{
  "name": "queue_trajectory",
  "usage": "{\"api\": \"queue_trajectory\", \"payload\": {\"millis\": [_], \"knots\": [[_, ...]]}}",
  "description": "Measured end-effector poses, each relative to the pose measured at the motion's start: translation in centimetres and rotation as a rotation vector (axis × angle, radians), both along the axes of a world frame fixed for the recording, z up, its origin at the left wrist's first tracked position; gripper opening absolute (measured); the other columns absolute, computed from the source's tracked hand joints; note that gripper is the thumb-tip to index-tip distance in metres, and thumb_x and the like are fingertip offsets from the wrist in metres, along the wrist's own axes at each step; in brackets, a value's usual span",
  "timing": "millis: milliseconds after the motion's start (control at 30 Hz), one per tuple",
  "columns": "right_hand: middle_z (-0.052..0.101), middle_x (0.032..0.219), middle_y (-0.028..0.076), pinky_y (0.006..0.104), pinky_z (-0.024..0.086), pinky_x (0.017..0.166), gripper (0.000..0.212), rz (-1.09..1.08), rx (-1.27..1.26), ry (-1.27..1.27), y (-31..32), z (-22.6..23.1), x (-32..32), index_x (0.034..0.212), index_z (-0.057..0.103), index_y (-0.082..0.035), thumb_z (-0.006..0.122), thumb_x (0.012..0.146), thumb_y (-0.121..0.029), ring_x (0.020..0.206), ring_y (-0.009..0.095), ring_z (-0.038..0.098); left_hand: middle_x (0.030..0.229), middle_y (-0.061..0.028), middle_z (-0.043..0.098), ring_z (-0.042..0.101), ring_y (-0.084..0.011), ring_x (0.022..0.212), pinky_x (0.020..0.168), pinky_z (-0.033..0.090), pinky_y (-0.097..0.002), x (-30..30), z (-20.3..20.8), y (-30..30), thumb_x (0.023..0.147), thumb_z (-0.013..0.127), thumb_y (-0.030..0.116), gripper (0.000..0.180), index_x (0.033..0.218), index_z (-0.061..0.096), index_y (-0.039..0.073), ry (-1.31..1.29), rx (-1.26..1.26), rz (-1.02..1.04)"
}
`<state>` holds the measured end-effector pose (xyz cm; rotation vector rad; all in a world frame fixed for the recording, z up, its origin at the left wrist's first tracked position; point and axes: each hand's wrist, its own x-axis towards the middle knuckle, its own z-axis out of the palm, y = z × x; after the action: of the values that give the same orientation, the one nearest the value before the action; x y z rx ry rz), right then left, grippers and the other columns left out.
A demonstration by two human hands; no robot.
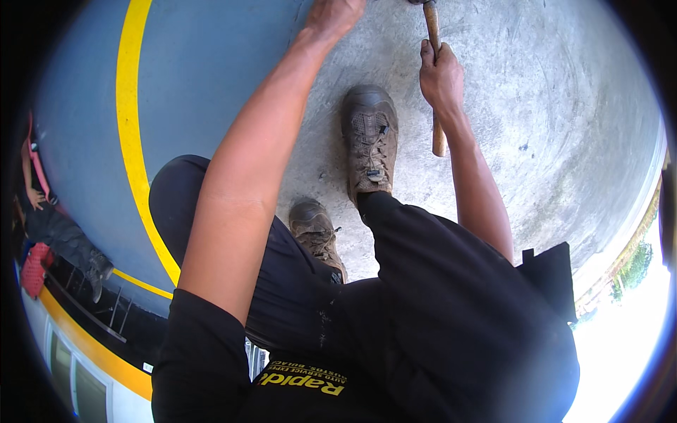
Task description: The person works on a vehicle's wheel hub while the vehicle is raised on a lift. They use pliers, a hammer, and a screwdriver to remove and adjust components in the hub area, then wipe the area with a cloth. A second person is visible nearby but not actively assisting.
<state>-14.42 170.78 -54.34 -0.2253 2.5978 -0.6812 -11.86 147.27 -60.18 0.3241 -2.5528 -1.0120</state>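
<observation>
Head view: wooden-handled tool [438, 137], probably hammer

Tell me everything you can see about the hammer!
The hammer has a long, brown handle that looks wooden. Its dark head is mostly cut off by the picture's top edge. It points almost straight up the picture, and the right hand grips it partway along, with the handle's end poking out below. I can't tell whether the head touches anything.

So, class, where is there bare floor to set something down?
Bare: concrete right of the right hand; blue floor between the yellow line and left forearm. Crowded: between the forearms, with both shoes and the held wooden-handled tool.
</observation>
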Motion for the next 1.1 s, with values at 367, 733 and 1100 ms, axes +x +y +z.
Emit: {"api": "queue_trajectory", "payload": {"millis": [367, 733, 1100], "knots": [[0.067, 0.077, 0.018, 0.0508, 0.049, 0.063, 0.053, 0.001, 0.022, 0.012, 0.2, -0.2, -0.2, 0.095, 0.062, -0.003, 0.054, 0.113, -0.053, 0.065, 0.027, 0.061, 0.110, -0.0196, 0.068, 0.068, -0.0409, 0.105, 0.091, 0.056, -0.0495, 0.7, -0.5, -0.3, 0.099, 0.067, 0.010, 0.011, 0.106, 0.071, 0.003, 0.045, -0.248, -0.134], [0.073, 0.080, 0.026, 0.0554, 0.054, 0.069, 0.045, 0.069, 0.047, -0.031, -1.2, 1.4, 1.1, 0.106, 0.064, 0.001, 0.053, 0.113, -0.043, 0.076, 0.044, 0.075, 0.110, -0.0197, 0.069, 0.069, -0.0361, 0.106, 0.092, 0.060, -0.0431, 1.1, -1.4, -0.4, 0.095, 0.059, 0.003, 0.014, 0.106, 0.068, 0.001, 0.082, -0.503, -0.150], [0.072, 0.079, 0.026, 0.0558, 0.054, 0.068, 0.047, 0.008, 0.025, -0.061, -2.1, 1.8, 0.7, 0.103, 0.064, 0.001, 0.055, 0.112, -0.045, 0.074, 0.044, 0.074, 0.106, -0.0200, 0.066, 0.068, -0.0376, 0.103, 0.090, 0.059, -0.0450, 0.3, -1.5, -0.9, 0.097, 0.057, 0.002, 0.012, 0.107, 0.063, 0.002, 0.051, -0.456, -0.132]]}}
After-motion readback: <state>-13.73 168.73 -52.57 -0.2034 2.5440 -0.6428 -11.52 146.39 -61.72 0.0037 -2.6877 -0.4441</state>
